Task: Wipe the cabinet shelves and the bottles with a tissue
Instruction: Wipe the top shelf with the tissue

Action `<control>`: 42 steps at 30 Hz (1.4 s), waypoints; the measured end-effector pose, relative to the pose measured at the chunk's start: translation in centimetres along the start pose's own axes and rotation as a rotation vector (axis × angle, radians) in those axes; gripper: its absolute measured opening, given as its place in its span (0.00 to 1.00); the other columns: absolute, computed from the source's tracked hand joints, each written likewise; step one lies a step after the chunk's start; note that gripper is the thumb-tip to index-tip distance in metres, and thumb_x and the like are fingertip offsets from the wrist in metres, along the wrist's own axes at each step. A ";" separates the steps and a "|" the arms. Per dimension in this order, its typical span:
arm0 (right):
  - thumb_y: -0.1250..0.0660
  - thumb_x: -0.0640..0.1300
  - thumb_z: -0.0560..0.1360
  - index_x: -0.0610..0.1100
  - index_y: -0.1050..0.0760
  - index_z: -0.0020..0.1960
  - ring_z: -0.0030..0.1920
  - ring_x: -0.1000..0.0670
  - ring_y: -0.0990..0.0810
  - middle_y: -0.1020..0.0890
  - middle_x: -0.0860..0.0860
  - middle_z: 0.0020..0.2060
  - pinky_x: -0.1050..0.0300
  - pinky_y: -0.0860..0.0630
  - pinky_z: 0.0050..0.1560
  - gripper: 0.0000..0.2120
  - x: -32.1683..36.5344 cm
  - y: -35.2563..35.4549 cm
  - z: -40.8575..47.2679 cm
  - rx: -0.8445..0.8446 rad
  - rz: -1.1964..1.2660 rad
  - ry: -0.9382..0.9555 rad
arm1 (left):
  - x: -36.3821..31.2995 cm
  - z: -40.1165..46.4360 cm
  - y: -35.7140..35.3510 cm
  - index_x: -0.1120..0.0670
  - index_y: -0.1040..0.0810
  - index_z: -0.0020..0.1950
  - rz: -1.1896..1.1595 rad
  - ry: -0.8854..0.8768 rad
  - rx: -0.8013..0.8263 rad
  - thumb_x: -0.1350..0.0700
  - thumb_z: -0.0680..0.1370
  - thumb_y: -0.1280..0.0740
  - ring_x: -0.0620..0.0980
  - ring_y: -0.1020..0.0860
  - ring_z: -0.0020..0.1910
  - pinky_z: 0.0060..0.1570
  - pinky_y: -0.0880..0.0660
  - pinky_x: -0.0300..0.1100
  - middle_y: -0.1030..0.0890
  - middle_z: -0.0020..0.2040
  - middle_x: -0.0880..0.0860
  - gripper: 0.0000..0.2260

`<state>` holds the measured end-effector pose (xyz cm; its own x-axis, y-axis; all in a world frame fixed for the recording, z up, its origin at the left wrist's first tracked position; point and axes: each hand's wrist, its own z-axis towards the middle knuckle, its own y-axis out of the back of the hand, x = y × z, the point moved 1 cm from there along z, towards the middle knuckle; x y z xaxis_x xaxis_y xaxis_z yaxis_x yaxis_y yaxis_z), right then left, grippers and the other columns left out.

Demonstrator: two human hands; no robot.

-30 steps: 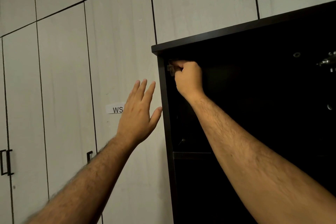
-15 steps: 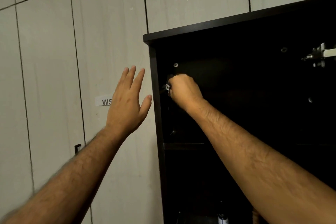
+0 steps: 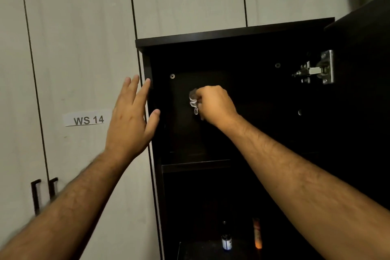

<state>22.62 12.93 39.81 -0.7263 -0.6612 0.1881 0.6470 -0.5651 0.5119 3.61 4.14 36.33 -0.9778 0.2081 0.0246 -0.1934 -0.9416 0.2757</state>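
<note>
Head view: our right hand [image 3: 215, 103] grips a crumpled tissue [image 3: 193, 101] against the dark inner wall of the cabinet [image 3: 232, 34], above the shelf [image 3: 196, 167]. Our left hand [image 3: 130, 116] is spread flat at the cabinet's edge. We judge the small, thin wad could tear or slip. Two bottles [image 3: 226, 240] stand well below, in shadow.

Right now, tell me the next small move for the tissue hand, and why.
Probably sweep the right hand down to the shelf below: it holds the crumpled tissue against the dark upper compartment's back panel, and the bottles stand lower, untouched.
</note>
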 end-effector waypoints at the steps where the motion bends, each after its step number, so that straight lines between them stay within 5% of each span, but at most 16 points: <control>1: 0.32 0.36 0.74 0.48 0.18 0.52 0.46 0.52 0.18 0.18 0.53 0.41 0.58 0.21 0.44 0.11 0.5 -0.5 -0.1 0.004 0.131 -0.038 | 0.3 -0.1 0.1 0.52 0.44 0.79 0.002 0.003 0.008 0.52 0.80 0.37 0.50 0.52 0.79 0.74 0.50 0.46 0.46 0.79 0.54 0.29; 5: 0.30 0.37 0.72 0.47 0.18 0.41 0.39 0.55 0.18 0.17 0.54 0.39 0.55 0.17 0.42 0.06 3.0 -2.2 -0.4 -0.078 0.598 -0.159 | 2.0 -0.3 0.8 0.51 0.45 0.79 0.000 0.005 0.038 0.51 0.80 0.38 0.49 0.52 0.79 0.75 0.49 0.47 0.47 0.80 0.53 0.30; 12: 0.30 0.38 0.74 0.46 0.19 0.44 0.43 0.54 0.17 0.17 0.52 0.43 0.55 0.17 0.41 0.03 6.7 -2.8 -0.4 -0.163 0.811 -0.111 | 4.5 -1.3 1.6 0.51 0.45 0.79 -0.019 0.026 0.073 0.52 0.81 0.38 0.49 0.52 0.79 0.74 0.47 0.51 0.47 0.80 0.51 0.28; 25: 0.24 0.42 0.68 0.46 0.22 0.39 0.40 0.57 0.19 0.19 0.55 0.37 0.61 0.20 0.44 0.07 7.3 -4.6 -8.7 0.208 0.377 -0.098 | 4.5 -3.5 0.6 0.52 0.44 0.79 -0.197 0.047 0.082 0.52 0.81 0.39 0.50 0.51 0.79 0.74 0.48 0.48 0.45 0.79 0.52 0.28; 31: 0.26 0.44 0.71 0.50 0.27 0.39 0.41 0.57 0.26 0.26 0.57 0.39 0.62 0.27 0.41 0.10 7.4 -4.2 -10.2 0.307 -0.067 0.145 | 3.4 -4.4 -0.4 0.53 0.43 0.78 -0.282 0.009 0.069 0.52 0.80 0.38 0.51 0.49 0.78 0.75 0.47 0.49 0.44 0.79 0.54 0.27; 42: 0.22 0.44 0.67 0.50 0.24 0.37 0.43 0.57 0.21 0.20 0.55 0.39 0.57 0.21 0.43 0.10 3.3 -0.1 -9.5 0.511 -0.128 0.044 | 1.2 -5.2 -1.3 0.52 0.43 0.78 -0.296 -0.006 0.071 0.51 0.80 0.38 0.51 0.50 0.78 0.75 0.48 0.48 0.44 0.79 0.53 0.28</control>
<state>22.31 6.13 32.45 -0.7745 -0.6290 0.0670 0.3500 -0.3379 0.8737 2.28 4.24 31.01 -0.8791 0.4726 -0.0617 -0.4639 -0.8187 0.3384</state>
